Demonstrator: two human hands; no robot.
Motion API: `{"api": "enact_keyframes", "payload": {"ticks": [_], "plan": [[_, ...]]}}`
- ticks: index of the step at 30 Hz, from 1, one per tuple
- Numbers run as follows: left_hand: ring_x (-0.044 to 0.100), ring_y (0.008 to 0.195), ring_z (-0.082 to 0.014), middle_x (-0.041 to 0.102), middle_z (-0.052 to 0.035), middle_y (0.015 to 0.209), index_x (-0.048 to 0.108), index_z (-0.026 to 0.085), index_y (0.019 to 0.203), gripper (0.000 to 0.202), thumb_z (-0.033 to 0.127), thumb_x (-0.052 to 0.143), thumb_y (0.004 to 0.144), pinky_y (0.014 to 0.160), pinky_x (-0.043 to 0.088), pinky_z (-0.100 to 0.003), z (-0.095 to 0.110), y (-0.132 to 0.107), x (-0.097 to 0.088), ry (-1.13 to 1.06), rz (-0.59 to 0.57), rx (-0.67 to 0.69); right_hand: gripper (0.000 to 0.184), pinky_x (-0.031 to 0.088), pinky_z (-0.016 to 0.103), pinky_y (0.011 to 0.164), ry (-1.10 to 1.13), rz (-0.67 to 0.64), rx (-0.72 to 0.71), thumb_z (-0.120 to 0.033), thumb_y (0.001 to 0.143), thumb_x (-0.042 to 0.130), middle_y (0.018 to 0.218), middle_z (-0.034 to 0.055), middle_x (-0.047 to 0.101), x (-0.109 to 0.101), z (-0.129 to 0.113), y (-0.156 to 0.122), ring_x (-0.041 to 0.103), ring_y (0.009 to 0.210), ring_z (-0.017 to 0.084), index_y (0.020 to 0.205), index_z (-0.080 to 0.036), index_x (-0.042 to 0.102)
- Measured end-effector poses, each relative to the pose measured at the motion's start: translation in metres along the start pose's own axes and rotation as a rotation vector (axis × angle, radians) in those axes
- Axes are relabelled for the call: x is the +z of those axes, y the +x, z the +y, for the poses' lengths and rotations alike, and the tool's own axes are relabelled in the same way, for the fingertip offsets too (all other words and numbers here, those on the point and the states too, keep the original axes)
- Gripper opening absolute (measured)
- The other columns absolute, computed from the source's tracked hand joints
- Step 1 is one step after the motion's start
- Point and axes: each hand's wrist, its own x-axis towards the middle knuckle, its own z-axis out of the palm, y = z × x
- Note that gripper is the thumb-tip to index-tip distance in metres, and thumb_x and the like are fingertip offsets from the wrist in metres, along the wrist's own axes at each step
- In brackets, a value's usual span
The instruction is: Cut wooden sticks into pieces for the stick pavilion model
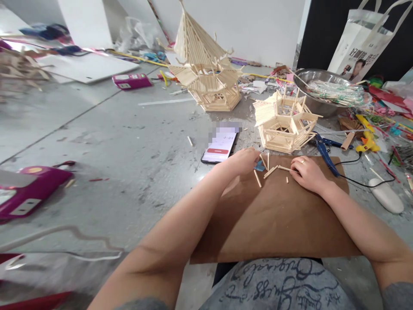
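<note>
My left hand (244, 160) rests at the far edge of a brown cardboard sheet (274, 219), fingers curled over a small blue piece (259, 165). My right hand (306, 173), with a ring on it, pinches the end of a thin wooden stick (284, 168). Several short wooden sticks (269, 172) lie loose between the two hands. Just beyond them stands a half-built hexagonal stick frame (284, 125).
A finished stick pagoda (206, 64) stands farther back. A phone (221, 146) lies left of the frame. Blue cutters (324, 150), a yellow glue gun (368, 140), a steel bowl (322, 105) of sticks and a white bag (364, 38) sit right. Pink boxes (29, 189) lie left.
</note>
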Motion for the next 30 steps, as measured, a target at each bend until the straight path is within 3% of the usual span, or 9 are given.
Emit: {"api": "enact_keyframes", "payload": {"ticks": [4, 8, 9, 13, 17, 21, 26, 30], "plan": [[0.058, 0.085, -0.0203, 0.061, -0.0112, 0.092, 0.059, 0.013, 0.085, 0.022, 0.010, 0.039, 0.075, 0.072, 0.042, -0.028, 0.000, 0.002, -0.015, 0.036, -0.008, -0.069, 0.016, 0.039, 0.033, 0.082, 0.013, -0.015, 0.025, -0.023, 0.083, 0.045, 0.091, 0.0089, 0.062, 0.000, 0.000, 0.000, 0.051, 0.090, 0.020, 0.077, -0.016, 0.058], [0.057, 0.085, -0.0188, 0.060, -0.0113, 0.094, 0.057, 0.012, 0.092, 0.027, 0.006, 0.038, 0.073, 0.070, 0.042, -0.027, -0.005, 0.015, -0.029, 0.004, 0.145, -0.265, 0.019, 0.039, 0.033, 0.081, 0.033, -0.043, 0.030, -0.030, 0.083, 0.047, 0.092, 0.0084, 0.063, 0.000, -0.001, 0.001, 0.052, 0.090, 0.019, 0.077, -0.016, 0.059], [0.057, 0.085, -0.0186, 0.059, -0.0116, 0.095, 0.056, 0.011, 0.094, 0.029, 0.006, 0.036, 0.074, 0.071, 0.043, -0.027, -0.007, 0.020, -0.029, -0.009, 0.211, -0.279, 0.021, 0.039, 0.032, 0.081, 0.035, -0.039, 0.035, -0.033, 0.084, 0.047, 0.092, 0.0080, 0.063, -0.001, -0.001, 0.002, 0.053, 0.090, 0.019, 0.078, -0.016, 0.059], [0.058, 0.084, -0.0222, 0.053, -0.0172, 0.106, 0.056, 0.010, 0.097, 0.028, 0.012, 0.036, 0.078, 0.071, 0.045, -0.032, -0.013, 0.037, -0.021, -0.090, 0.284, -0.379, 0.025, 0.039, 0.031, 0.080, -0.072, 0.042, 0.140, -0.034, 0.086, 0.042, 0.087, 0.0079, 0.064, -0.009, 0.007, 0.001, 0.055, 0.086, 0.019, 0.080, -0.016, 0.059], [0.057, 0.092, -0.0272, 0.053, -0.0170, 0.111, 0.057, 0.015, 0.097, 0.030, 0.014, 0.035, 0.078, 0.073, 0.046, -0.038, -0.015, 0.034, -0.013, -0.092, 0.305, -0.395, 0.024, 0.042, 0.033, 0.068, -0.352, 0.075, 0.475, -0.032, 0.083, 0.044, 0.090, 0.0133, 0.063, -0.026, 0.027, -0.003, 0.057, 0.085, 0.024, 0.087, -0.014, 0.060], [0.056, 0.096, -0.0310, 0.061, -0.0160, 0.102, 0.061, 0.015, 0.090, 0.029, 0.019, 0.035, 0.078, 0.073, 0.047, -0.042, -0.003, 0.018, -0.020, -0.005, 0.230, -0.383, 0.035, 0.044, 0.037, 0.063, -0.432, -0.102, 0.749, -0.040, 0.080, 0.048, 0.092, 0.0183, 0.062, -0.036, 0.044, -0.008, 0.060, 0.084, 0.031, 0.095, -0.011, 0.057], [0.061, 0.088, -0.0289, 0.065, -0.0139, 0.091, 0.062, 0.016, 0.088, 0.032, 0.025, 0.033, 0.080, 0.070, 0.047, -0.039, 0.028, 0.001, -0.027, 0.058, 0.144, -0.252, 0.028, 0.045, 0.037, 0.064, -0.384, -0.178, 0.801, -0.027, 0.082, 0.043, 0.093, 0.0203, 0.063, -0.034, 0.047, -0.007, 0.063, 0.082, 0.030, 0.099, -0.009, 0.055], [0.059, 0.092, -0.0275, 0.065, -0.0137, 0.091, 0.061, 0.015, 0.092, 0.031, 0.022, 0.032, 0.081, 0.071, 0.047, -0.035, 0.043, -0.003, -0.025, 0.101, 0.189, -0.179, 0.030, 0.045, 0.037, 0.065, -0.378, -0.125, 0.794, -0.024, 0.082, 0.040, 0.100, 0.0196, 0.062, -0.037, 0.044, -0.006, 0.063, 0.081, 0.030, 0.103, -0.010, 0.055]]}}
